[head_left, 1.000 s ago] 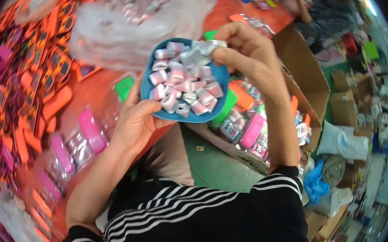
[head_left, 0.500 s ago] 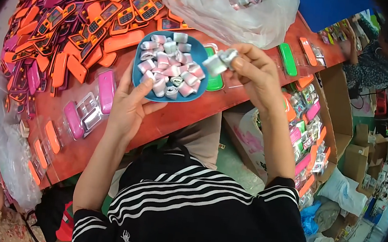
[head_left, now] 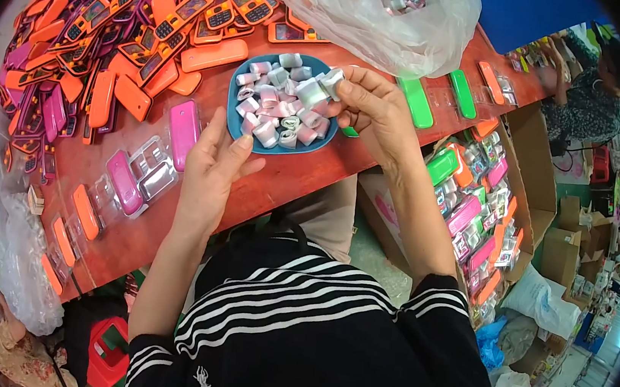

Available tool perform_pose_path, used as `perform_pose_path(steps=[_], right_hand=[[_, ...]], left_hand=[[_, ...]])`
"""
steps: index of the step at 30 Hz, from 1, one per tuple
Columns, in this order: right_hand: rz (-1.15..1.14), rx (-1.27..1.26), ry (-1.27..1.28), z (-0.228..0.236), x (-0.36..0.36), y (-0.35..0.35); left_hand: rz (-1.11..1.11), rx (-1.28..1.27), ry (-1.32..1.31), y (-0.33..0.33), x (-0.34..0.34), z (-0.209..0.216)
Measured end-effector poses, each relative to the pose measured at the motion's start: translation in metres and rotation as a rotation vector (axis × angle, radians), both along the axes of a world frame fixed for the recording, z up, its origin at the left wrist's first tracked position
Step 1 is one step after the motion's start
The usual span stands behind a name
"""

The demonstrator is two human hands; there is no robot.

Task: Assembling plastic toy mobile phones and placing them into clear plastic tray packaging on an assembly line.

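A blue bowl (head_left: 331, 141) on the red table is heaped with small rolled-up strips (head_left: 268, 98), white with faded pink. At its lower left rim is my left hand (head_left: 209, 170), fingers and thumb apart; the thumb tip lies at the edge of the bowl. My right hand (head_left: 380, 114) is over the bowl's right side, thumb and fingers pinched on a whitish rolled strip (head_left: 331, 83). Another whitish roll (head_left: 311, 93) sits right against it, and I cannot tell whether the hand holds that one too.
Orange and purple toy phones (head_left: 152, 38) lie piled at the far left. A clear plastic bag (head_left: 389, 38) with more rolls stands behind the bowl. Pink phones (head_left: 125, 181) and clear trays (head_left: 154, 168) line the table's front edge. A carton (head_left: 537, 181) of packed toys stands right; a person (head_left: 591, 111) is beyond.
My right hand has moved left, bringing its rolled strip over the bowl. My left thumb has slipped from over the rim to its outer edge. The view has shifted slightly.
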State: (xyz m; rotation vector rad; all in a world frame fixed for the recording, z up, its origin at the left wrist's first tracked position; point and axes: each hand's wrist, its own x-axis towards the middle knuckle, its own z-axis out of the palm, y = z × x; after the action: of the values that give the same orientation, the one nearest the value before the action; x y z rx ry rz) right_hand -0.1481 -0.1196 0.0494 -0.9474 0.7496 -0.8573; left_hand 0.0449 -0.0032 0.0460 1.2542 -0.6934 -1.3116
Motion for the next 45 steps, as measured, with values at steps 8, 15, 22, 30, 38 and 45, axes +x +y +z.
perform_pose_path(steps=[8,15,22,30,38,45], right_hand=[[0.053,-0.005,0.014,0.011,0.024,0.023],[-0.445,-0.459,0.197,0.002,0.030,0.023],[-0.079,-0.262,0.091,-0.002,0.053,0.040],[0.048,-0.297,0.053,0.004,0.078,0.056],[-0.142,-0.485,0.102,0.008,0.078,0.063],[-0.345,-0.549,0.452,-0.005,0.026,0.033]], left_hand=[[-0.050,-0.165,0.101,-0.019,-0.010,0.011],[0.059,-0.224,0.244,-0.011,-0.005,-0.005],[0.081,-0.189,0.458,0.004,0.007,0.002],[0.011,-0.213,0.496,0.015,0.019,-0.002],[0.133,-0.250,0.362,0.022,0.021,-0.005],[0.092,-0.268,-0.061,-0.010,0.036,-0.012]])
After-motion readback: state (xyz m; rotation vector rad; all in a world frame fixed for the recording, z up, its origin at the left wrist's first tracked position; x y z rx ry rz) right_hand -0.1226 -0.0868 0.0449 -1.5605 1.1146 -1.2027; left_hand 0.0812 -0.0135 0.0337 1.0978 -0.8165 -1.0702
